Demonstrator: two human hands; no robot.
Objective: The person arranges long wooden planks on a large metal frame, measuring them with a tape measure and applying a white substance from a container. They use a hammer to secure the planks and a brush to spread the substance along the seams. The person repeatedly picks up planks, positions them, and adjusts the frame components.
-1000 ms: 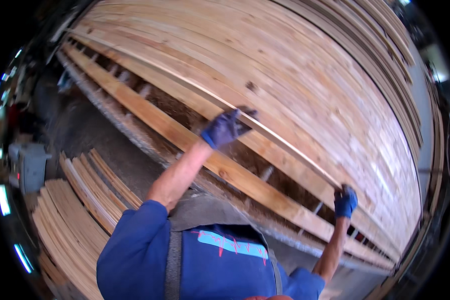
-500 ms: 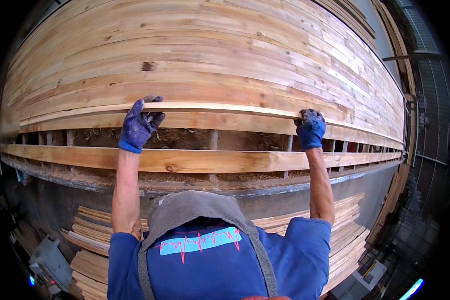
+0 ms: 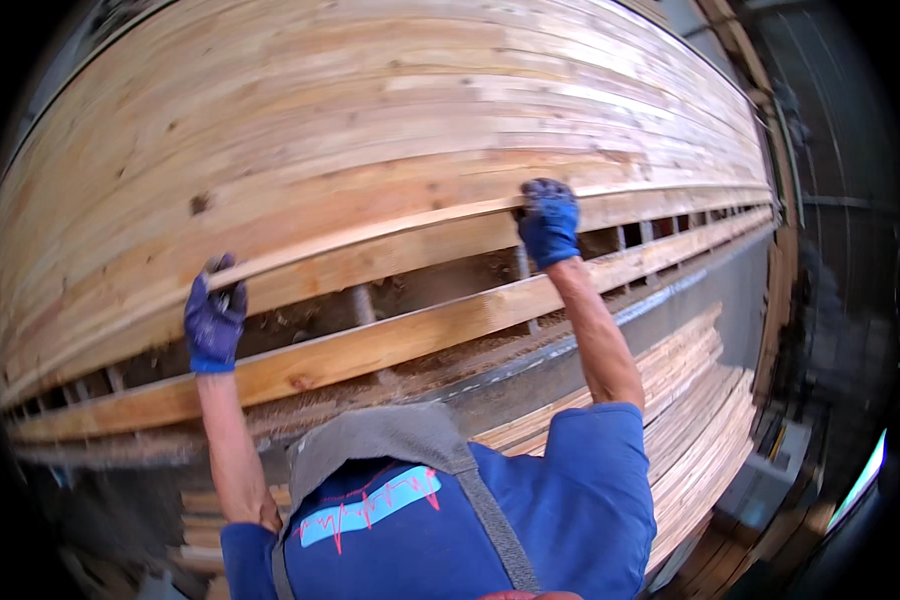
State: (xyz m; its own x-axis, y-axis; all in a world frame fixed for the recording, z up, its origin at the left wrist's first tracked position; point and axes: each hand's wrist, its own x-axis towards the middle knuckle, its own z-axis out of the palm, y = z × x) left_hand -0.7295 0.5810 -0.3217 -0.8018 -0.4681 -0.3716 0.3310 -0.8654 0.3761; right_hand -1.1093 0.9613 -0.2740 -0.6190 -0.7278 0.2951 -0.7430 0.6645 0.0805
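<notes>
- Two gloved hands on one narrow wooden strip (image 3: 370, 234), which slants across mid-frame, lower at the left.
- Left hand (image 3: 215, 318), left of centre: loosely curled, not a full fist, with the strip between thumb and fingers.
- Right hand (image 3: 550, 218), just right of centre: bent pretty tight around the strip, fingertips hard to make out.
- Big plank panel (image 3: 370, 120) fills the upper frame, slightly blurred.
- Separate pine board (image 3: 420, 325) runs below the strip, across a gap.
- Stacked wooden slats (image 3: 690, 430) sit lower right.
</notes>
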